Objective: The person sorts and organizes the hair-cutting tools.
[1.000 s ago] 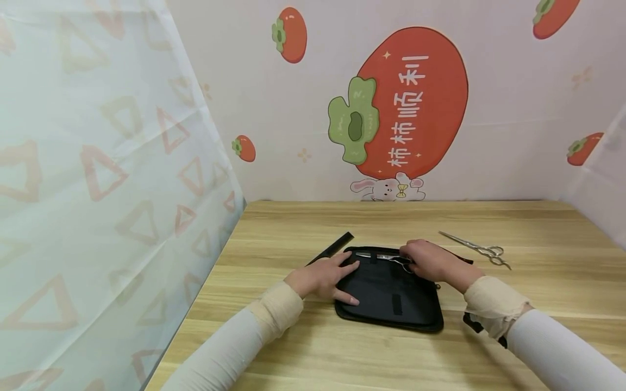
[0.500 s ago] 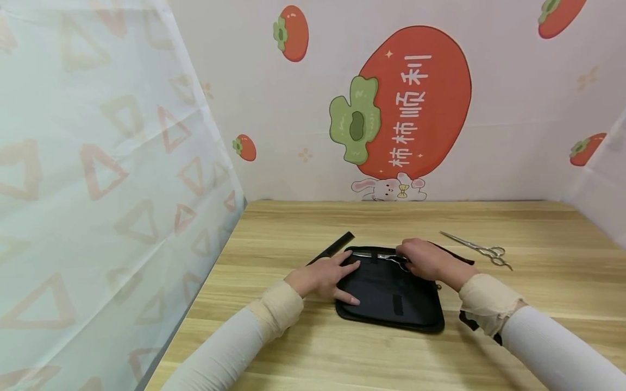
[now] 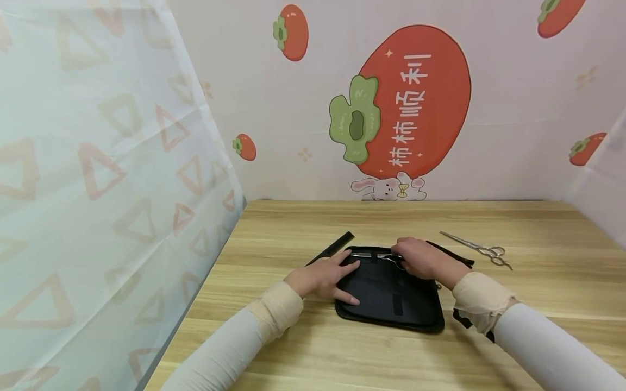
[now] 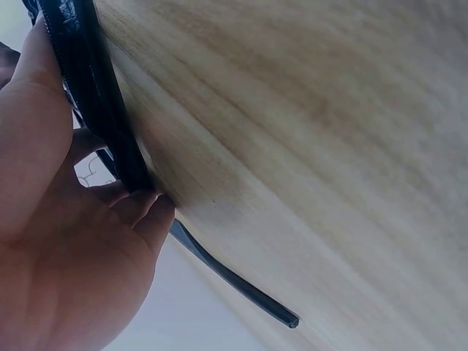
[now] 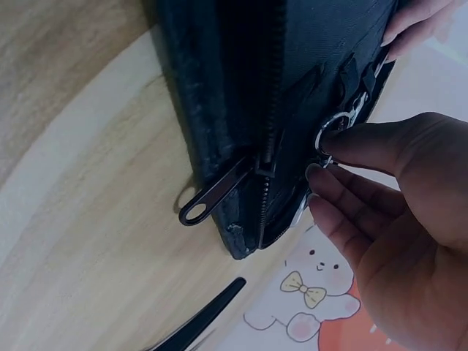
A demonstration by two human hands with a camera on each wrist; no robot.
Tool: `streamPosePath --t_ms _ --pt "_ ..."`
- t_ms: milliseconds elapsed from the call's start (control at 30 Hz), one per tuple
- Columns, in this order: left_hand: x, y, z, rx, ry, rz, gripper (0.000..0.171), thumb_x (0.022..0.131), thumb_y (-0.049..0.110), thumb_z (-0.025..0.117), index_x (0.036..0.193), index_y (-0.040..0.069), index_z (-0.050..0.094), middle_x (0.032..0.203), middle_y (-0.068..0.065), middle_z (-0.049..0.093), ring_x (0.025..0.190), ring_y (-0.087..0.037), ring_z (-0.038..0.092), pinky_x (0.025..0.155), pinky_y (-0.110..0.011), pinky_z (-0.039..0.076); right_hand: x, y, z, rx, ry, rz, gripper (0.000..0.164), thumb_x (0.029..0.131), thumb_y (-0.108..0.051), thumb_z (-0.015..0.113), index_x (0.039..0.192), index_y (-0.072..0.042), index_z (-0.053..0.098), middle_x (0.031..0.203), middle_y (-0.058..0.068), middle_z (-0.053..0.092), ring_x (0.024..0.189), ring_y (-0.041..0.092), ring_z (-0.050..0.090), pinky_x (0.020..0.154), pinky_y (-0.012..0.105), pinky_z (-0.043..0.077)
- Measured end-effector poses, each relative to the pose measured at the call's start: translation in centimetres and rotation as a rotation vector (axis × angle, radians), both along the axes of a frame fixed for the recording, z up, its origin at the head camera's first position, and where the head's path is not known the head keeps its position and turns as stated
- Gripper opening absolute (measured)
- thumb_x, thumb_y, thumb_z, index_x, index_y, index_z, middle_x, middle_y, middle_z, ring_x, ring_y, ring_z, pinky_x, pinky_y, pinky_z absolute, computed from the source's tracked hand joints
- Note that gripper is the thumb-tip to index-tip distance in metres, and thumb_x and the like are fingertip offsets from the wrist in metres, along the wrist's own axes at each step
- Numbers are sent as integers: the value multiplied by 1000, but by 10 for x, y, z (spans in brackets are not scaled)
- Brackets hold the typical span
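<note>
A black zip case (image 3: pixel 371 296) lies open on the table. My left hand (image 3: pixel 318 277) rests on its left side, fingers and thumb spread over the lining and edge. Along the case's back edge, a pair of silver scissors (image 3: pixel 362 254) passes through a small black elastic loop (image 3: pixel 374 256). My right hand (image 3: pixel 420 258) pinches the scissors' handle between thumb and fingertips. The right wrist view shows the finger ring (image 5: pixel 319 135) at the thumb tip, while my palm (image 5: pixel 417 285) faces the case. Part of the handles is hidden by the right hand in the head view.
A black comb (image 3: pixel 337 244) sticks out behind the left hand. A second pair of silver scissors (image 3: pixel 481 250) lies at the right on the wooden table (image 3: pixel 293 217). A slim black strip (image 3: pixel 455 255) lies behind the right wrist. The zipper pull (image 5: pixel 212 197) hangs at the case's corner.
My right hand has slid a little to the left with the scissors, whose blades now reach further through the loop towards the left hand. The left hand and case have stayed put.
</note>
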State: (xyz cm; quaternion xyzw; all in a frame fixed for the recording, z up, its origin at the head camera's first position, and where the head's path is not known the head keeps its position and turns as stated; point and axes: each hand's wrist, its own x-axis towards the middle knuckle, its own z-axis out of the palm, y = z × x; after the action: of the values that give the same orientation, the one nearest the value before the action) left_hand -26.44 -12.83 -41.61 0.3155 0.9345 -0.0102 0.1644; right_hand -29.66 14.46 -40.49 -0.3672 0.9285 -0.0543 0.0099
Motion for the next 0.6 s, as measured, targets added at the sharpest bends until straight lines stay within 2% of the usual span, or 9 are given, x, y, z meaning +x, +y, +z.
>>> streamPosePath --t_ms 233,600 --pt "-1 0 1 7 4 5 99 86 78 58 165 29 20 172 -9 6 152 -33 28 121 -41 30 -2 -2 1 3 -18 2 14 91 6 68 101 -4 70 87 5 58 75 19 55 66 38 48" --pt "0 0 1 9 -4 2 99 87 76 59 165 28 20 172 -9 7 152 -33 28 121 -40 30 -1 -10 5 38 -38 -5 14 93 5 66 103 -4 71 89 6 59 78 21 59 69 39 50"
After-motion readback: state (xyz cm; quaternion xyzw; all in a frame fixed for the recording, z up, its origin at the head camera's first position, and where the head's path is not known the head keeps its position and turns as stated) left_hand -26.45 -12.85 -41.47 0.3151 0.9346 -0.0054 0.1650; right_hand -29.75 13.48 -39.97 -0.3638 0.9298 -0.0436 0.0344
